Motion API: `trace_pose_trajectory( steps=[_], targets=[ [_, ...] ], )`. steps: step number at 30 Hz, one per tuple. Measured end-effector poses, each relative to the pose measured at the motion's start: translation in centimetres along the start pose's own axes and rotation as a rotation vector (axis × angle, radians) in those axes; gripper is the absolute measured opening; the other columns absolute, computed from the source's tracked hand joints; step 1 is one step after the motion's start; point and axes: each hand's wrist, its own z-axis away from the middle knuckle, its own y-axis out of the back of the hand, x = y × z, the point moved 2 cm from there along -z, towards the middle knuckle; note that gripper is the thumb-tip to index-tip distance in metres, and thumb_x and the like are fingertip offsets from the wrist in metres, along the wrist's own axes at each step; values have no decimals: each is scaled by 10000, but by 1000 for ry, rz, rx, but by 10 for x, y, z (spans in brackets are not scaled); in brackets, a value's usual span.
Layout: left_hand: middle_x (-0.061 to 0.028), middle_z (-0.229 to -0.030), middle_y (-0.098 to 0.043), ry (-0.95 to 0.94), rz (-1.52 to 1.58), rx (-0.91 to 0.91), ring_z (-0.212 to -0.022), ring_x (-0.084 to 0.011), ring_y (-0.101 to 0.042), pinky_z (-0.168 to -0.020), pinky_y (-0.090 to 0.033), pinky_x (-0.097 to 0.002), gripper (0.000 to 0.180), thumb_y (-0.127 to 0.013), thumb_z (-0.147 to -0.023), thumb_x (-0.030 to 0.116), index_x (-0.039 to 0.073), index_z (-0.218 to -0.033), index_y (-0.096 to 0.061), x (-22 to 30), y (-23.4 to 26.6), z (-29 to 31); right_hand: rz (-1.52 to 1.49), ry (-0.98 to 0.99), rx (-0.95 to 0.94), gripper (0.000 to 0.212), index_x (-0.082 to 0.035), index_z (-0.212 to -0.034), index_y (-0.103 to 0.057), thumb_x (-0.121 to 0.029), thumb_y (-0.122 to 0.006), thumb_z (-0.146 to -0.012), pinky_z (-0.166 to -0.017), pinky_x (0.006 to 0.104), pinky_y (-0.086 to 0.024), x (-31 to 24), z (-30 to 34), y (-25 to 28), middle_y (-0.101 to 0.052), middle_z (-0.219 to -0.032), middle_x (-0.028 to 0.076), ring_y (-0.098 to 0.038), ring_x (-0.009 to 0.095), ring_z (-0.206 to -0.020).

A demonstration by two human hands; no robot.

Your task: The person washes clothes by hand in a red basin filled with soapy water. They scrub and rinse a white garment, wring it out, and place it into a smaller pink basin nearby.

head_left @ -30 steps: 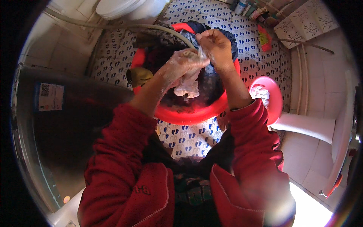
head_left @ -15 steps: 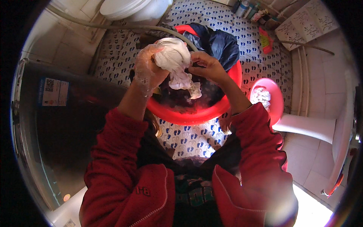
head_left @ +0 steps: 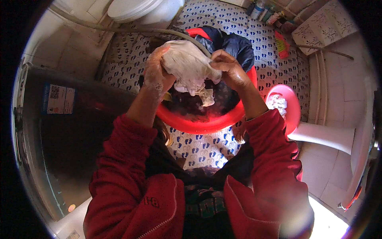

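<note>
Both my hands hold a wet, whitish cloth [head_left: 187, 61] stretched above a red basin [head_left: 199, 126]. My left hand [head_left: 156, 71], with suds on its skin and wrist, grips the cloth's left side. At the right edge, my right hand [head_left: 230, 71] pinches the fabric between thumb and fingers. The cloth's lower end hangs in loose folds, with a yellowish tip. What kind of garment it is, I cannot make out. Below it, dark wet laundry [head_left: 195, 105] fills the basin, and dark blue clothing [head_left: 238, 48] is heaped over its far right rim.
A hose [head_left: 131, 30] runs across behind the basin. To the right, a pink basin [head_left: 293, 107] with white cloth stands by a sink pedestal [head_left: 324, 135]. A toilet [head_left: 133, 8] is at the far left, a dark appliance [head_left: 75, 147] nearer. A bright brush [head_left: 281, 44] and bottles [head_left: 258, 8] lie beyond.
The bunched white cloth has been spread out wider between my hands. My right hand has moved slightly right, pulling its edge along.
</note>
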Motion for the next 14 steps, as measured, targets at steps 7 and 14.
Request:
trace_pose_trajectory(
  steps=[7, 14],
  targets=[
    [-121, -1159, -688, -6, -17, -166, -1087, -273, -666, -995, -529, -455, 364, -546, -1022, 308, 18, -1220, -638, 0, 15, -6, 50, -178, -150, 555, -4, -1284, -638, -175, -805, -783, -968, 336, -500, -12, 13, -35, -693, -1171, 83, -649, 181, -1085],
    [-117, -1215, -676, -52, -7, -136, -1152, -290, -642, -1044, -501, -459, 424, -600, -1008, 355, 18, -1265, -619, 9, 25, -8, 139, -116, 56, 412, -115, -1267, -694, -209, -794, -877, -979, 361, -497, 22, 4, 3, -712, -1118, 59, -665, 185, -1008]
  ],
)
